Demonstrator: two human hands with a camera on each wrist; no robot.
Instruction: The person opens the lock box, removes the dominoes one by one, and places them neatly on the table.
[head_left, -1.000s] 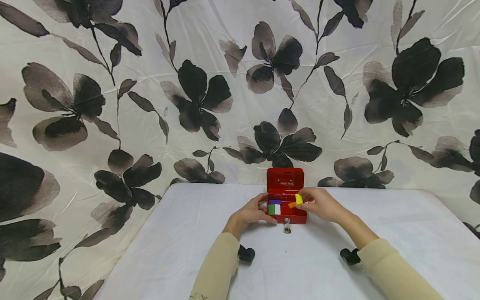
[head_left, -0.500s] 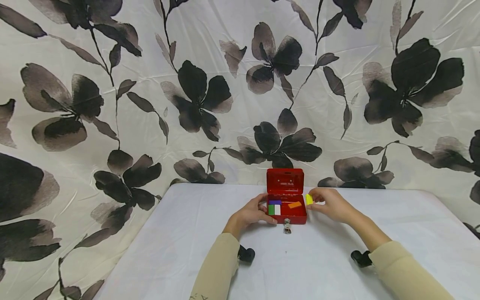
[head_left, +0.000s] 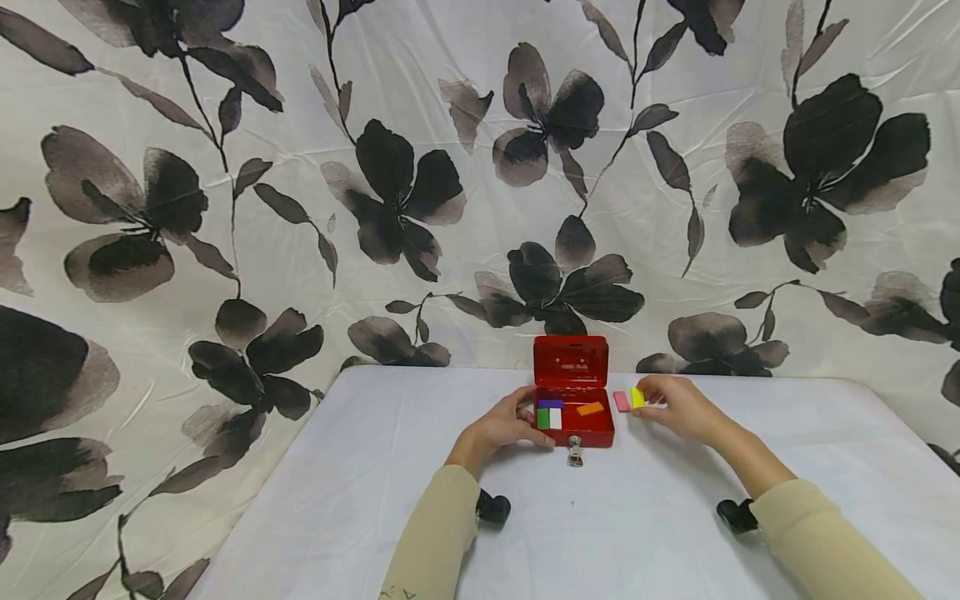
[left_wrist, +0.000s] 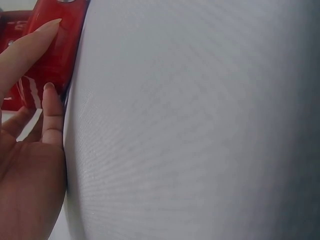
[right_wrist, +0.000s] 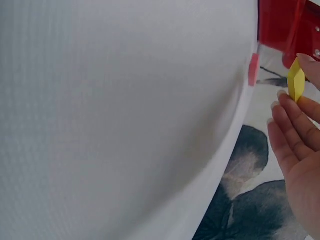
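Observation:
A red metal cash box (head_left: 596,438) stands on the table with its lid (head_left: 555,371) raised. My left hand (head_left: 501,427) grips its left front corner; in the left wrist view the thumb lies on the box's front (left_wrist: 70,47) and the fingers touch its side. Beyond the box's right side, my right hand (head_left: 682,410) pinches a yellow block (head_left: 637,397) between thumb and fingers. A pink block (head_left: 622,402) lies between that block and the box. Inside the box are a purple block (head_left: 551,404), a green block (head_left: 543,419), a white block (head_left: 555,419) and a tilted orange block (head_left: 589,409).
A silver latch (head_left: 575,454) hangs from the box's front. The table (head_left: 570,542) has a white cover, and its far edge runs just behind the box. Floral cloth (head_left: 465,208) hangs behind.
My right hand has moved right, from over the box to beside it, carrying the yellow block. The orange block and the pink block are now in plain sight. My left hand has stayed put.

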